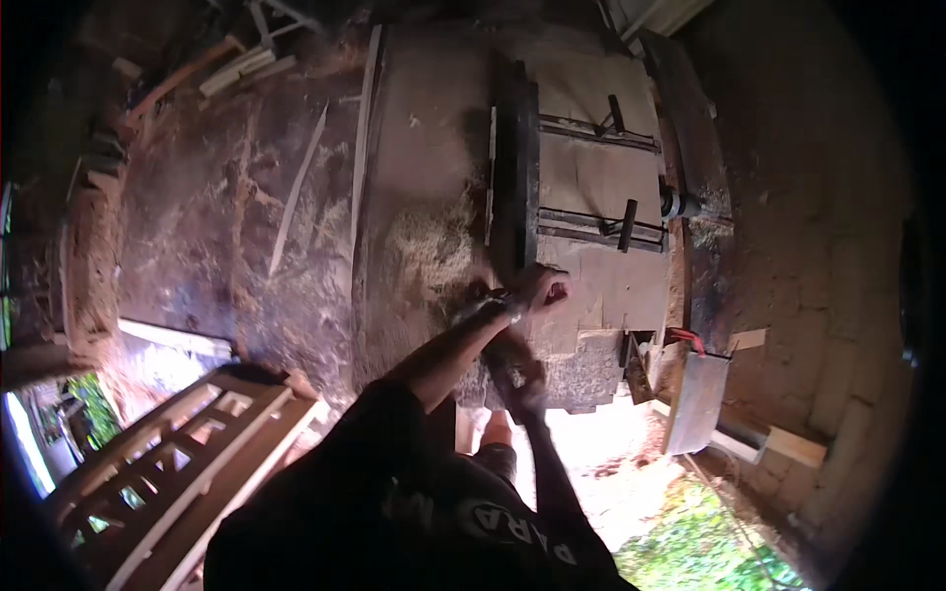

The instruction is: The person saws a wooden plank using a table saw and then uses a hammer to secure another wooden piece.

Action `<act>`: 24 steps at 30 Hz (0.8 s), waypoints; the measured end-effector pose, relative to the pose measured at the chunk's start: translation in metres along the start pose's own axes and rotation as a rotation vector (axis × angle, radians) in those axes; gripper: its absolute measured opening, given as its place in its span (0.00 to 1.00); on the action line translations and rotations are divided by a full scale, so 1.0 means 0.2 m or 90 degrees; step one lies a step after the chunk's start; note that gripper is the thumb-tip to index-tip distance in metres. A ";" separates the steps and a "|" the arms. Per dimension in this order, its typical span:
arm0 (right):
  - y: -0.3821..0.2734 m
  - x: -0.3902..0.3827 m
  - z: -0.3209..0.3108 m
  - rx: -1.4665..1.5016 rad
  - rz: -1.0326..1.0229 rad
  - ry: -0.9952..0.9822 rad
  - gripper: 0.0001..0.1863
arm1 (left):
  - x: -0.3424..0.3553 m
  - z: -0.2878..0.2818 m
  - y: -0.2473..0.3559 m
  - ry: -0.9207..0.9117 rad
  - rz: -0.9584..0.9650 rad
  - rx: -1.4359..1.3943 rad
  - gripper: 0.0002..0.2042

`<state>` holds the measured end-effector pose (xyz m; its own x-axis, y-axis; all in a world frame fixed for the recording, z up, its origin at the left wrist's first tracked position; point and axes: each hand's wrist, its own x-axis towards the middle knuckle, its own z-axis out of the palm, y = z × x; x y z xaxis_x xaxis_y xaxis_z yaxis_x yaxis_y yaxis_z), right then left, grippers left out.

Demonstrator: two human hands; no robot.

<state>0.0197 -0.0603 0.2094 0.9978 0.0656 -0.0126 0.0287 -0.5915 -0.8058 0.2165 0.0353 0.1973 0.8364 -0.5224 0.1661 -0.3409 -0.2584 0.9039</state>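
Observation:
My left hand, with a band on its wrist, reaches across in front of my body to the near end of a long dark fence bar. Its fingers look curled closed; whatever they hold, if anything, is hidden. Closer to me, my right hand is smeared by motion over the front edge of the worktable. A dark, blurred shape lies between the two hands, too unclear to name. Left of the bar is a thin pale strip, beside a patch of sawdust.
Two slotted metal brackets with T-shaped handles lie right of the bar. Loose wood strips rest on the left surface. At lower left leans a slotted wooden frame. A box-like board and red cable are at the right.

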 end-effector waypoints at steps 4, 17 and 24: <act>0.00 -0.19 0.10 -0.309 0.096 -0.116 0.34 | -0.38 -0.25 0.34 0.025 -0.029 -0.084 0.05; -0.41 0.93 -1.02 -0.400 -0.067 -0.190 0.14 | -0.62 -0.03 -0.10 0.104 -0.160 -0.161 0.35; -0.82 2.41 -0.55 -0.654 -0.248 -0.274 0.18 | -0.29 0.17 -0.03 0.322 -0.346 -0.040 0.35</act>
<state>0.5034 -0.0202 0.3996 0.8145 0.5335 -0.2282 0.5575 -0.8284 0.0534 0.1555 0.0391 0.1682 0.9806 0.1075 -0.1637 0.1900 -0.3187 0.9286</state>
